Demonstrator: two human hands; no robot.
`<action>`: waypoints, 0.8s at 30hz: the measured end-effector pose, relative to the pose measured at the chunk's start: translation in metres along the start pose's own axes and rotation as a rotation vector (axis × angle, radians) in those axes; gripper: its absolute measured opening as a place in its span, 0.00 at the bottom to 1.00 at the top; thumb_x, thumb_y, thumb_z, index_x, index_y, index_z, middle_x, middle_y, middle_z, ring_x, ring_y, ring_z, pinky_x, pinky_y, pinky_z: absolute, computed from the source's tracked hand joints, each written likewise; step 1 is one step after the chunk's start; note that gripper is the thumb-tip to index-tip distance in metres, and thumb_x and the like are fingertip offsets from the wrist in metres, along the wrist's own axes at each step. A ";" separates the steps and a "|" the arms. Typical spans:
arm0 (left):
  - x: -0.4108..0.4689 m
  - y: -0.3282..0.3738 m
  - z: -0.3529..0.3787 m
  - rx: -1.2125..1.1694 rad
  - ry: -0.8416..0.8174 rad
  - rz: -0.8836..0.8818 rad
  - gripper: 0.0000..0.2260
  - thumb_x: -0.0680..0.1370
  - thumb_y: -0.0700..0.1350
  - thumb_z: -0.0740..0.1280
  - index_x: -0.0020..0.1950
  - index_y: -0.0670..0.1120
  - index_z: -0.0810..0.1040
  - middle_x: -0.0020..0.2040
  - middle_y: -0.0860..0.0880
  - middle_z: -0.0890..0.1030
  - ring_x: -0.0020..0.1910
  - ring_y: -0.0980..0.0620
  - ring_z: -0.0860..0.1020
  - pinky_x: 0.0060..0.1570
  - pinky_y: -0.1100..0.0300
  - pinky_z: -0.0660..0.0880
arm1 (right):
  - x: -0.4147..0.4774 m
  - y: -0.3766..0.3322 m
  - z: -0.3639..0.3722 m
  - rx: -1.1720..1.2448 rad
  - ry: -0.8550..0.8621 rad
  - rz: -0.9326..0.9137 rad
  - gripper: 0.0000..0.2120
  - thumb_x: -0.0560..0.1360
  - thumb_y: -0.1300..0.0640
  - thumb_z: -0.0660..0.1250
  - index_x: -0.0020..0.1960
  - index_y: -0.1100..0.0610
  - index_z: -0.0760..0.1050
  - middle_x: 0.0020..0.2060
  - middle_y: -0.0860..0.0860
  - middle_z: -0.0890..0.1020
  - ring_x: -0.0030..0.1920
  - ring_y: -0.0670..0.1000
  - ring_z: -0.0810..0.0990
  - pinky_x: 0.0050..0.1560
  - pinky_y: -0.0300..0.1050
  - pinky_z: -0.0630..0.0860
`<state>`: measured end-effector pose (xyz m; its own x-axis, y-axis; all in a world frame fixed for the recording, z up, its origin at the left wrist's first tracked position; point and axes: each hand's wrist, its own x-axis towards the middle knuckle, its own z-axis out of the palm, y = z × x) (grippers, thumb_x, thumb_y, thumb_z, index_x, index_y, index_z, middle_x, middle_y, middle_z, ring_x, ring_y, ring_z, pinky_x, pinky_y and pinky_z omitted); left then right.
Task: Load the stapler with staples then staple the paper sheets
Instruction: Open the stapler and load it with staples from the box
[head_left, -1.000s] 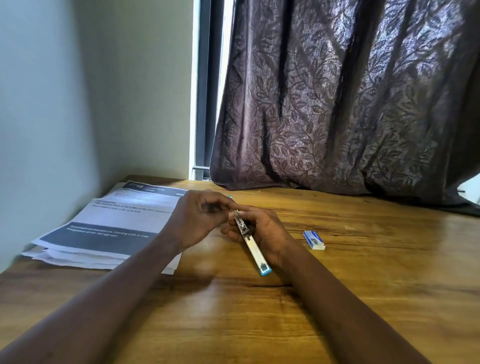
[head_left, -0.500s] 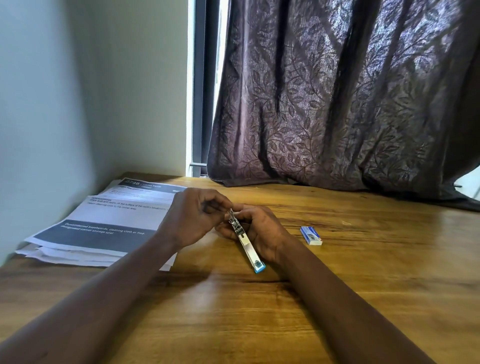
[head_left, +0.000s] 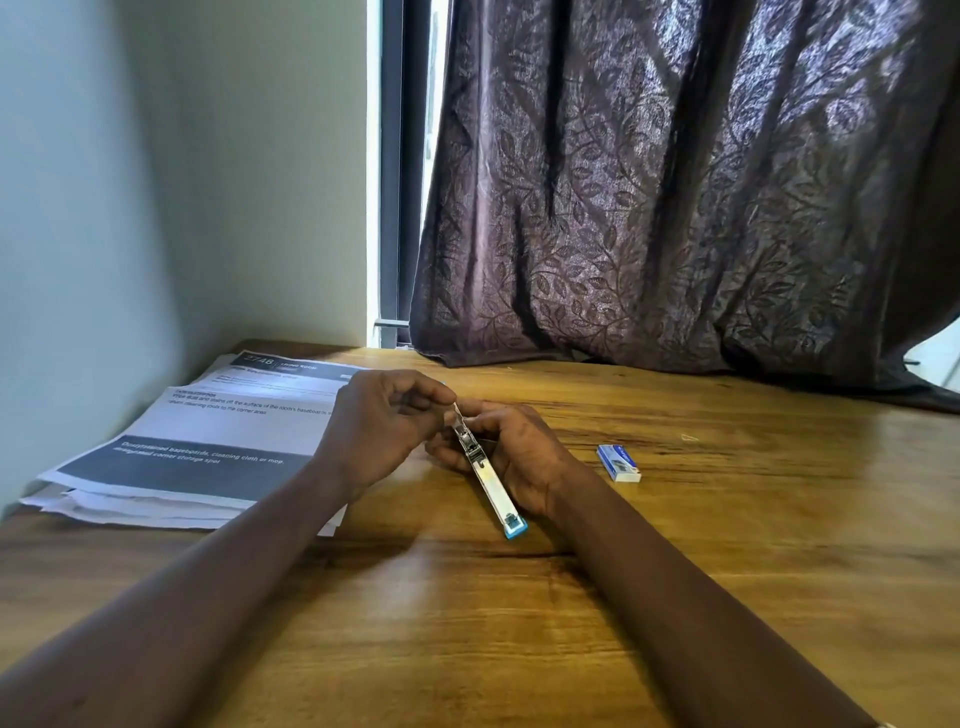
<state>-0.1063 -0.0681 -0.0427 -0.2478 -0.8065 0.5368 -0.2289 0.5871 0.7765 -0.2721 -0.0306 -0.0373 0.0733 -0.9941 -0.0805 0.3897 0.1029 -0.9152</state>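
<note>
Grained wood table (head_left: 727, 545) — slim steel stapler (head_left: 487, 477) in grip of left hand (head_left: 374, 431), right hand (head_left: 525, 457)

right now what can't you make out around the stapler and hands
Head view only:
- Staples inside the stapler: channel too small, glare.
- Left hand fingertips at stapler's far tip: hidden by its own knuckles.
- Staple box label: too small.
- Lower paper sheets: covered by the top sheet.

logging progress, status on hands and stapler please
Left hand pinches far tip of stapler. Right hand grips stapler, metal channel facing up. Papers at left, staple box at right, neither touched. Nothing in the way.
</note>
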 end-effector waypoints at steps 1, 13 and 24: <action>0.000 -0.001 0.000 -0.013 0.001 -0.008 0.08 0.72 0.38 0.79 0.48 0.48 0.87 0.43 0.52 0.88 0.44 0.51 0.87 0.51 0.47 0.84 | -0.001 0.000 0.000 0.000 -0.003 -0.001 0.16 0.76 0.75 0.56 0.58 0.71 0.79 0.43 0.61 0.83 0.44 0.57 0.84 0.48 0.50 0.85; 0.000 0.001 0.002 0.016 0.036 -0.012 0.08 0.72 0.39 0.79 0.48 0.48 0.87 0.42 0.53 0.88 0.43 0.54 0.86 0.51 0.49 0.84 | 0.003 0.001 0.001 -0.003 0.016 -0.001 0.15 0.76 0.75 0.58 0.56 0.72 0.79 0.42 0.63 0.81 0.43 0.60 0.83 0.50 0.52 0.85; -0.002 0.003 0.003 0.086 0.034 0.025 0.08 0.71 0.39 0.79 0.48 0.49 0.86 0.43 0.54 0.87 0.44 0.59 0.85 0.50 0.58 0.83 | 0.000 0.001 0.001 -0.018 -0.005 -0.014 0.16 0.76 0.75 0.57 0.61 0.74 0.77 0.48 0.65 0.80 0.42 0.60 0.84 0.53 0.53 0.83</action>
<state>-0.1098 -0.0640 -0.0424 -0.2223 -0.7924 0.5680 -0.3034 0.6099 0.7321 -0.2706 -0.0306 -0.0380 0.0728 -0.9952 -0.0659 0.3745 0.0885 -0.9230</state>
